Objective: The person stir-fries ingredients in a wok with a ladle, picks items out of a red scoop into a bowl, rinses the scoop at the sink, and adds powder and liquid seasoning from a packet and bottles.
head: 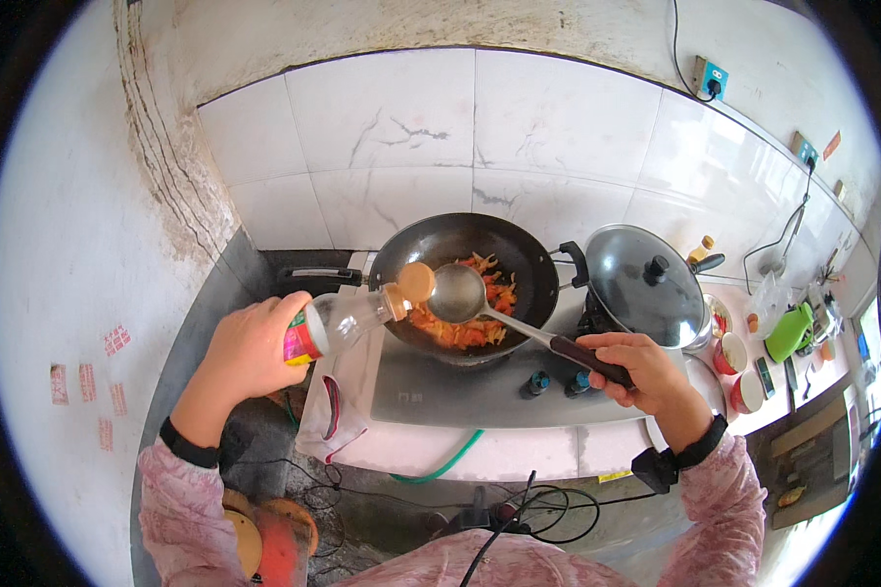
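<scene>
My left hand (253, 348) grips a clear plastic bottle (349, 321) with a colourful label, tilted so its neck and flipped-open orange-tan cap point at the ladle. In my right hand (635, 370) is the dark handle of a metal ladle (458, 293), its bowl held above a black wok (404, 246). Orange-red chopped food (459, 334) lies in the wok, partly hidden by the ladle. Whether liquid is flowing from the bottle, I cannot tell.
The wok stands on a gas stove (448, 396) with two knobs. To its right are a lidded pan (642, 286), red and white bowls (747, 392) and a green container (788, 332). A cloth (334, 425) lies at the counter's left edge; a green hose (448, 462) hangs in front.
</scene>
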The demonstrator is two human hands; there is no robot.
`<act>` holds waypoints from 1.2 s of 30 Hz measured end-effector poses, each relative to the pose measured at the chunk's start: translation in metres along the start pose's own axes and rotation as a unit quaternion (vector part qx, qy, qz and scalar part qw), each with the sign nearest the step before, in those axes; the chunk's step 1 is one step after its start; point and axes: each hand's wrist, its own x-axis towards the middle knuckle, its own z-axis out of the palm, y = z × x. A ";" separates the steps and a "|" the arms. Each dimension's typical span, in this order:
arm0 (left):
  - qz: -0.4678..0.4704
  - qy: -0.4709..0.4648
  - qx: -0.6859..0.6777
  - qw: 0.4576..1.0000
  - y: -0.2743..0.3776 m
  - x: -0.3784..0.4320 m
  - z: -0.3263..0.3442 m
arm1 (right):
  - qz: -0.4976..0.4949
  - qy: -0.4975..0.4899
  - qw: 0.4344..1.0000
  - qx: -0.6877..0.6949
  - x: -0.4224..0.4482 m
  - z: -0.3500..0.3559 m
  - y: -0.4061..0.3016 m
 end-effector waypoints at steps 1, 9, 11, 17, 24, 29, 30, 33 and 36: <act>0.007 -0.004 0.007 1.000 -0.001 0.008 -0.002 | -0.002 -0.009 1.000 0.000 -0.005 0.001 -0.002; 0.058 -0.030 0.072 0.995 -0.009 0.051 0.000 | 0.003 -0.041 0.999 0.008 -0.018 0.006 -0.016; 0.060 -0.034 0.085 0.994 -0.008 0.056 -0.002 | 0.007 -0.039 0.999 0.001 -0.019 0.007 -0.020; 0.053 -0.050 0.104 0.992 -0.003 0.068 0.005 | 0.021 -0.046 0.999 0.008 -0.010 0.006 -0.019; 0.045 -0.055 0.123 0.990 0.000 0.072 0.009 | 0.033 -0.049 0.998 0.015 -0.003 0.005 -0.017; 0.018 -0.056 0.110 0.992 -0.002 0.070 0.013 | 0.032 -0.049 0.998 0.014 -0.004 0.004 -0.015; 0.009 -0.057 0.096 0.994 -0.003 0.070 0.014 | 0.033 -0.048 0.998 0.014 -0.004 0.004 -0.015; -0.028 -0.045 0.028 0.998 -0.001 0.065 0.021 | 0.034 -0.046 0.998 0.020 -0.005 0.006 -0.015; -0.078 -0.032 -0.134 0.987 -0.001 0.054 0.033 | 0.031 -0.048 0.998 0.041 -0.006 0.009 -0.015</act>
